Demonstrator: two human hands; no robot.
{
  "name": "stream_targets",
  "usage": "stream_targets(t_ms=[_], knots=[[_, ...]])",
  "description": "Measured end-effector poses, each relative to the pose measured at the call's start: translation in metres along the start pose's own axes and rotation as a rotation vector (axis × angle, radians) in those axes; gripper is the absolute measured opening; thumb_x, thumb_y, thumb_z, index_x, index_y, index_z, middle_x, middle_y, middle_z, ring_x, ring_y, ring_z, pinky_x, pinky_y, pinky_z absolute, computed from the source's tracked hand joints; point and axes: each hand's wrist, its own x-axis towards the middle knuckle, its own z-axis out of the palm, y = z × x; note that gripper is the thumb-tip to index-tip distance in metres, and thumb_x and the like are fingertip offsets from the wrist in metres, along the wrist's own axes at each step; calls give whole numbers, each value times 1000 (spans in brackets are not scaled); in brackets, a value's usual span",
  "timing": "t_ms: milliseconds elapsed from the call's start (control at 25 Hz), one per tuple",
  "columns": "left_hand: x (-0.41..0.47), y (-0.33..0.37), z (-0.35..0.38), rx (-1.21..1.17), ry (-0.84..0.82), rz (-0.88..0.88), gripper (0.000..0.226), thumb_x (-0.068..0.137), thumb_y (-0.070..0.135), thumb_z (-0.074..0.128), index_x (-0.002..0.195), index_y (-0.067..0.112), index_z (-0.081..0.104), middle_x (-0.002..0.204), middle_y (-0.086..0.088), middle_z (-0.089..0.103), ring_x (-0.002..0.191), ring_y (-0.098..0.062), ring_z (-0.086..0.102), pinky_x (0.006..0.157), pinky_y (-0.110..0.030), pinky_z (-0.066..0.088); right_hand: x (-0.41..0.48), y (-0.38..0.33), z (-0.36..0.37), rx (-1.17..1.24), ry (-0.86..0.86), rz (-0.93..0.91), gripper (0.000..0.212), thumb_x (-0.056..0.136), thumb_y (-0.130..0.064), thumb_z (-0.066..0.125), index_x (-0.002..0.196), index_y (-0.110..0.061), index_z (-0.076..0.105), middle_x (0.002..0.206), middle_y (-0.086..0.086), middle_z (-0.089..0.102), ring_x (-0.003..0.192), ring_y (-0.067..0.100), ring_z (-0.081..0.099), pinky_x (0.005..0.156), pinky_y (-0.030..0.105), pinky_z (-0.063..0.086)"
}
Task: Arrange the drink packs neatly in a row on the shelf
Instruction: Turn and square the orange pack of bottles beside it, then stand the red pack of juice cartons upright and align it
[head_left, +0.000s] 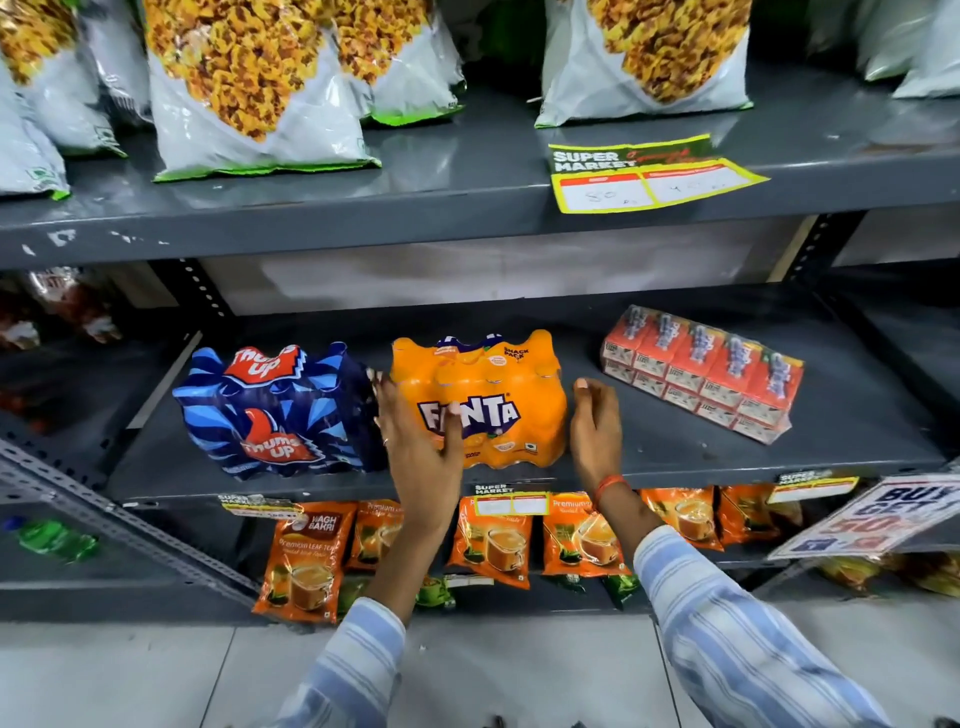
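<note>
— Orange Fanta pack (480, 400) mid-shelf (675, 457), touching the blue Thums Up pack (275, 410)!
— Left hand (421, 441) spread flat against it; right hand (597, 421) open, empty, just beside.

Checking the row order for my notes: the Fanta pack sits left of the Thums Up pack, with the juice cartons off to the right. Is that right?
Not quite. The head view shows the Fanta pack right of the Thums Up pack, not left. The juice cartons are indeed off to the right.
</note>
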Motion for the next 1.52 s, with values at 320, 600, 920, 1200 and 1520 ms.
stream_targets(t_ms=[320, 600, 920, 1200, 1520], knots=[[-23, 115, 95, 134, -13, 344, 72, 92, 35, 49, 145, 4, 11, 157, -15, 15, 145, -17, 8, 118, -24, 9, 57, -5, -107, -437, 110, -352, 60, 84, -31, 51, 133, 1, 39, 139, 27, 37, 127, 42, 40, 106, 46, 38], [16, 139, 210, 75, -528, 77, 68, 86, 18, 61, 140, -5, 25, 146, -27, 34, 135, -37, 35, 111, -35, 26, 129, 31, -201, -485, 167, 257, 101, 60, -56, 74, 138, -2, 38, 138, 27, 45, 127, 41, 44, 108, 46, 35], [54, 102, 242, -118, -657, -337, 39, 85, 9, 62, 118, -8, 50, 124, -29, 58, 112, -40, 57, 83, -31, 42, 142, 66, -222, -237, 43, 161, 81, 56, -62, 66, 120, -14, 56, 115, 15, 69, 106, 35, 64, 95, 48, 50], [-41, 87, 208, -319, -258, -311, 50, 82, 5, 66, 120, -8, 38, 123, -25, 55, 114, -34, 54, 86, -23, 39, 120, 52, -250, -221, -193, -138, 80, 77, -29, 71, 144, -20, 28, 143, 8, 47, 129, 23, 48, 109, 42, 40], [-80, 79, 186, -233, -172, -379, 41, 85, 11, 63, 117, -4, 42, 123, -23, 59, 113, -37, 57, 83, -31, 42, 108, 51, -247, -102, -208, -111, 76, 76, 2, 71, 138, -14, 30, 125, 1, 51, 116, 22, 52, 103, 47, 46]])
